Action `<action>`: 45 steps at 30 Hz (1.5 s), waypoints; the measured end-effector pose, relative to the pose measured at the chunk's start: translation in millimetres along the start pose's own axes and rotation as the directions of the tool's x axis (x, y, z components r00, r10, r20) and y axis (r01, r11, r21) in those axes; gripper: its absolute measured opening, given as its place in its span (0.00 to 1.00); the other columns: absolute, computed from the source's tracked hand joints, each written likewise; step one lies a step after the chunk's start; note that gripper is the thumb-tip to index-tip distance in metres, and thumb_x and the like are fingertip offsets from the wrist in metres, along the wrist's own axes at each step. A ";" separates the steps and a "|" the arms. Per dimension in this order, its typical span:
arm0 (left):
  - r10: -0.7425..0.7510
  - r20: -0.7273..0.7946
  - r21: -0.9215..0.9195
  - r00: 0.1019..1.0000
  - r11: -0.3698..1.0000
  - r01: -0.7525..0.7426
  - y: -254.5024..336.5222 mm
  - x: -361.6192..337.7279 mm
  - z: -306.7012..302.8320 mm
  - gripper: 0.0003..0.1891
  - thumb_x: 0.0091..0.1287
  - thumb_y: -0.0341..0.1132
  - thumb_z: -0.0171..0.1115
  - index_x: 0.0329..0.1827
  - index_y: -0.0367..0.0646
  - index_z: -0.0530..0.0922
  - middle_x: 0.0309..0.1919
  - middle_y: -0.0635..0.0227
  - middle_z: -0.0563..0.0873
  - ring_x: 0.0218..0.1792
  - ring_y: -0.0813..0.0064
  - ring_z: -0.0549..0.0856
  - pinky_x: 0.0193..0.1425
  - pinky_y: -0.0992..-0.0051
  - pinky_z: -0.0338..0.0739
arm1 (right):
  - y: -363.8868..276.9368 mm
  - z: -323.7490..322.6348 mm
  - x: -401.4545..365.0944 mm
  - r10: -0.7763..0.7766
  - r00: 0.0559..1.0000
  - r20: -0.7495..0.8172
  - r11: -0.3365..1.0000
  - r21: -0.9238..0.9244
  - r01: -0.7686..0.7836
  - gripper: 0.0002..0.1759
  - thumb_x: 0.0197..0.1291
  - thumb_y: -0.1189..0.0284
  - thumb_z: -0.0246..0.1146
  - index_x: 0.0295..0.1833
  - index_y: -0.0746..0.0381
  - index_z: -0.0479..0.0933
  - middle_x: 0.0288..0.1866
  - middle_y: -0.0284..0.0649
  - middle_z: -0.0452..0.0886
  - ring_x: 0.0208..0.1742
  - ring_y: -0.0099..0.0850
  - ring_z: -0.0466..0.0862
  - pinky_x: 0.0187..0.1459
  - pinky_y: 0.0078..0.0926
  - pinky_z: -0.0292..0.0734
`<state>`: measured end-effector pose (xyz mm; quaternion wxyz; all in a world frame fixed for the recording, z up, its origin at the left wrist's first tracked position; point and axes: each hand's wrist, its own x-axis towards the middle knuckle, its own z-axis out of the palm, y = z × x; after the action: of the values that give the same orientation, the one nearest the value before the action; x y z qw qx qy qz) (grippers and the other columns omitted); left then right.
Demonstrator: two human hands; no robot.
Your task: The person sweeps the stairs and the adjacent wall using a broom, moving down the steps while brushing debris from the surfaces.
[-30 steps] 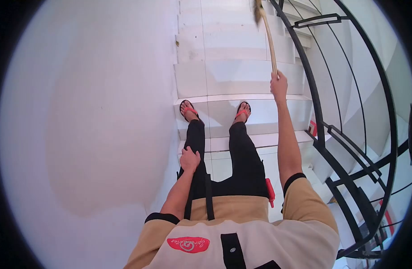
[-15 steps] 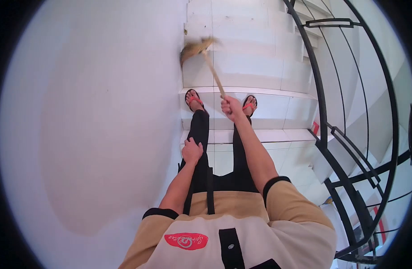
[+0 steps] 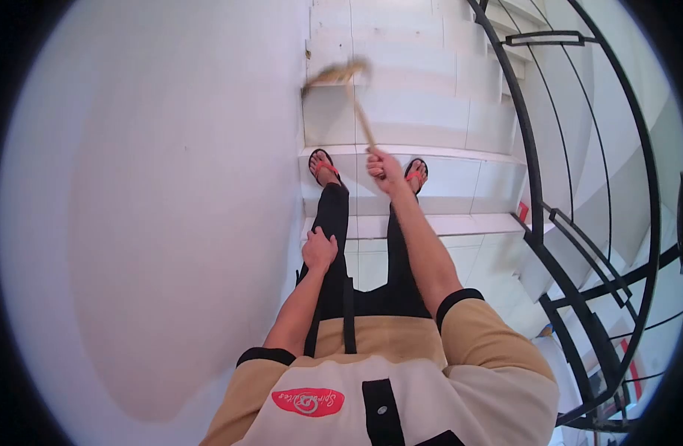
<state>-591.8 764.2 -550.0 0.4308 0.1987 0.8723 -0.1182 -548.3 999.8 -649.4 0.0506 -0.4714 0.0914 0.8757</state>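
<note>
My right hand (image 3: 386,171) is wrapped round the light wooden handle of a broom (image 3: 363,121). The broom's tan bristle head (image 3: 334,75), smeared by motion, is over a white step (image 3: 408,119) beside the left wall. My left hand (image 3: 320,250) rests on my left leg near the knee, its fingers loosely apart and holding nothing. Both feet, in black sandals with red straps, stand on a step below the broom, one either side of the handle's line.
A plain white wall (image 3: 178,193) runs close along the left. Black metal railing (image 3: 531,149) curves down the right side of the stairs. More white steps rise ahead, with small dark specks of debris (image 3: 308,54) near the wall.
The broom head has swung a little to the right and away from me, off the corner by the wall. My right hand has shifted slightly forward; my left hand has stayed on my leg.
</note>
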 end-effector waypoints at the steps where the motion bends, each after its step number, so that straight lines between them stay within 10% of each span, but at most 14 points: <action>1: 0.008 -0.001 0.002 1.000 1.000 -0.008 -1.3 -2.6 0.5 0.19 0.56 0.45 0.55 0.41 0.39 0.68 0.37 0.54 0.74 0.35 0.56 0.80 0.38 0.64 0.75 | -8.1 6.2 -19.5 -0.248 0.966 -0.073 0.912 -0.354 0.207 0.07 0.61 0.70 0.46 0.38 0.61 0.66 0.17 0.28 0.61 0.13 0.14 0.59 0.11 0.12 0.54; 7: -0.013 0.019 0.032 1.000 0.999 0.012 7.6 -2.9 -4.1 0.19 0.55 0.45 0.55 0.42 0.39 0.68 0.38 0.54 0.75 0.35 0.56 0.80 0.38 0.64 0.75 | -78.8 -60.3 -109.4 -0.911 0.409 0.043 -0.111 -0.984 -0.142 0.22 0.51 0.75 0.54 0.53 0.65 0.64 0.36 0.57 0.77 0.37 0.49 0.79 0.38 0.40 0.73; 11: 0.012 -0.013 0.044 1.000 0.999 -0.011 15.3 -4.7 -4.7 0.20 0.56 0.46 0.54 0.43 0.38 0.68 0.38 0.53 0.75 0.36 0.55 0.80 0.39 0.63 0.75 | -93.9 -117.5 -68.3 -0.927 0.371 -0.049 -0.076 -0.946 -0.315 0.12 0.52 0.74 0.54 0.39 0.72 0.66 0.24 0.53 0.76 0.27 0.50 0.78 0.31 0.41 0.73; 13: -0.002 -0.009 0.057 1.000 0.998 0.002 20.4 -5.4 -4.3 0.21 0.56 0.47 0.54 0.43 0.38 0.69 0.38 0.52 0.75 0.36 0.54 0.79 0.41 0.62 0.74 | -109.1 -122.1 -18.4 -0.653 0.613 -0.446 0.537 -0.843 -0.041 0.09 0.55 0.74 0.51 0.35 0.71 0.66 0.18 0.40 0.71 0.15 0.33 0.72 0.15 0.28 0.68; 19: -0.027 -0.018 0.118 0.999 0.993 0.029 45.0 -8.3 -4.8 0.20 0.56 0.46 0.54 0.43 0.38 0.68 0.36 0.52 0.75 0.36 0.55 0.80 0.40 0.62 0.74 | -144.8 -98.8 -87.2 -0.336 0.927 -0.168 0.924 -0.250 0.290 0.07 0.59 0.73 0.51 0.41 0.63 0.68 0.16 0.28 0.62 0.11 0.13 0.56 0.09 0.09 0.47; 22: -0.005 -0.033 0.129 0.999 0.992 0.009 65.1 -9.3 -10.0 0.21 0.56 0.47 0.54 0.43 0.38 0.68 0.36 0.51 0.75 0.35 0.54 0.80 0.40 0.61 0.73 | -159.4 -119.3 -125.8 -0.580 0.783 -0.225 0.683 -0.657 0.318 0.12 0.58 0.70 0.54 0.47 0.60 0.68 0.17 0.27 0.63 0.11 0.14 0.57 0.09 0.12 0.51; 25: 0.008 -0.067 0.169 0.998 0.986 0.003 79.5 -4.7 -13.3 0.22 0.56 0.49 0.53 0.42 0.37 0.69 0.37 0.51 0.76 0.35 0.54 0.79 0.39 0.61 0.73 | -206.2 -193.0 -155.2 -0.883 0.128 0.451 -0.459 -0.888 -0.036 0.14 0.53 0.71 0.56 0.44 0.65 0.68 0.23 0.44 0.76 0.16 0.35 0.76 0.12 0.31 0.68; 30: 0.066 -0.098 0.254 0.993 0.966 -0.039 128.0 1.0 -49.3 0.24 0.56 0.51 0.52 0.43 0.37 0.69 0.36 0.50 0.76 0.35 0.52 0.79 0.39 0.60 0.73 | -249.6 -193.8 -129.3 -0.794 0.480 -0.372 0.329 -0.928 -0.175 0.05 0.44 0.78 0.54 0.28 0.69 0.68 0.19 0.47 0.75 0.15 0.40 0.77 0.13 0.36 0.69; 32: 0.103 -0.116 0.287 0.988 0.956 -0.066 150.9 1.2 -74.3 0.24 0.55 0.51 0.53 0.43 0.37 0.69 0.37 0.50 0.75 0.35 0.51 0.79 0.39 0.60 0.73 | -254.8 -223.2 -97.2 -0.419 0.908 0.014 0.791 -0.485 0.373 0.08 0.37 0.85 0.54 0.16 0.63 0.63 0.13 0.38 0.65 0.09 0.24 0.61 0.07 0.26 0.51; 34: 0.158 -0.125 0.306 0.979 0.945 -0.113 169.9 1.1 -89.3 0.24 0.56 0.51 0.53 0.44 0.37 0.68 0.37 0.50 0.75 0.34 0.51 0.79 0.38 0.60 0.73 | -253.0 -173.1 -108.3 -0.136 0.961 -0.240 0.967 -0.242 0.077 0.10 0.50 0.75 0.56 0.21 0.64 0.65 0.15 0.32 0.65 0.11 0.22 0.63 0.08 0.23 0.52; 37: 0.204 -0.122 0.319 0.971 0.935 -0.156 190.4 5.9 -92.8 0.24 0.55 0.50 0.53 0.44 0.38 0.67 0.37 0.49 0.74 0.34 0.51 0.79 0.36 0.60 0.74 | -238.9 -136.8 -154.5 -0.448 0.886 -0.122 0.614 -0.761 0.207 0.08 0.52 0.73 0.54 0.26 0.65 0.66 0.16 0.37 0.68 0.13 0.29 0.68 0.13 0.28 0.63; 38: 0.214 -0.118 0.321 0.970 0.932 -0.167 195.6 9.7 -90.7 0.24 0.55 0.50 0.54 0.45 0.38 0.66 0.37 0.48 0.74 0.34 0.50 0.79 0.36 0.60 0.74 | -231.5 -169.1 -128.4 -0.632 0.769 0.096 0.179 -0.947 0.265 0.09 0.52 0.74 0.54 0.38 0.66 0.67 0.17 0.43 0.69 0.20 0.42 0.73 0.25 0.34 0.71; 41: 0.271 -0.119 0.336 0.955 0.916 -0.218 204.0 31.4 -77.5 0.25 0.54 0.49 0.55 0.46 0.38 0.64 0.38 0.47 0.73 0.34 0.50 0.79 0.35 0.60 0.75 | -236.3 -161.0 -139.1 -0.784 0.384 0.487 -0.385 -0.867 0.315 0.20 0.51 0.74 0.54 0.51 0.64 0.62 0.26 0.51 0.73 0.34 0.50 0.75 0.38 0.37 0.70; 45: 0.272 -0.018 0.337 0.962 0.908 -0.250 202.9 76.3 -64.2 0.28 0.53 0.49 0.56 0.50 0.38 0.62 0.43 0.44 0.71 0.39 0.48 0.78 0.40 0.59 0.74 | -293.4 -93.1 -219.4 -0.647 0.744 0.164 0.001 -0.976 0.216 0.29 0.51 0.76 0.54 0.61 0.55 0.57 0.44 0.56 0.73 0.45 0.48 0.73 0.46 0.39 0.68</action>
<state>-588.0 988.3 -579.5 0.3749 0.3867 0.8189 -0.1982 -300.3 1266.9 -549.4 -0.0039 -0.5337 -0.6310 0.5630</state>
